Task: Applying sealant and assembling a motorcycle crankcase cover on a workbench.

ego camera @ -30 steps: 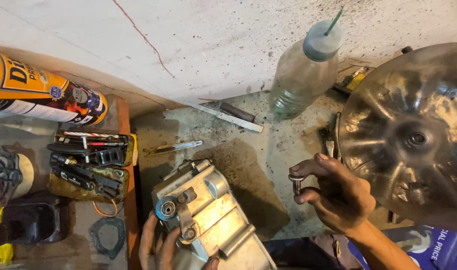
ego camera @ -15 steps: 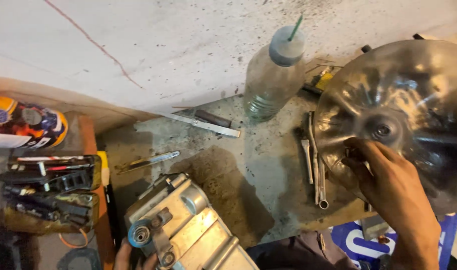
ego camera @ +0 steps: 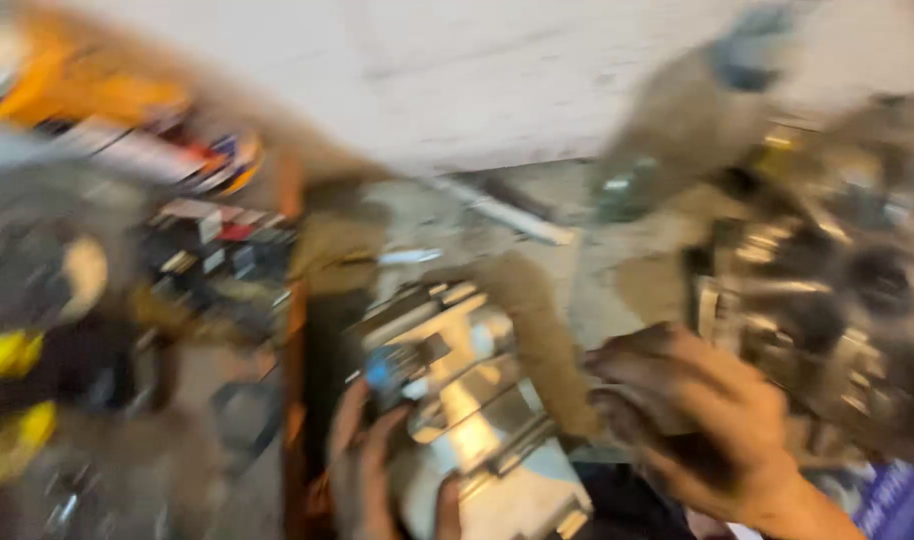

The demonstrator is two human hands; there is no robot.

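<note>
- Left hand [ego camera: 367,470] grips the silver metal casing [ego camera: 467,400] at the bench's near edge.
- Right hand [ego camera: 707,420], fingers curled, grasp unclear through blur, sits beside the round metal disc [ego camera: 857,290].
- Plastic bottle [ego camera: 687,120] stands behind.

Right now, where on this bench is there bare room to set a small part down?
The picture is blurred. Bare bench shows between the silver metal housing, the plastic bottle and the round metal disc. It is crowded left, around the tool tray, and near the right hand.
</note>
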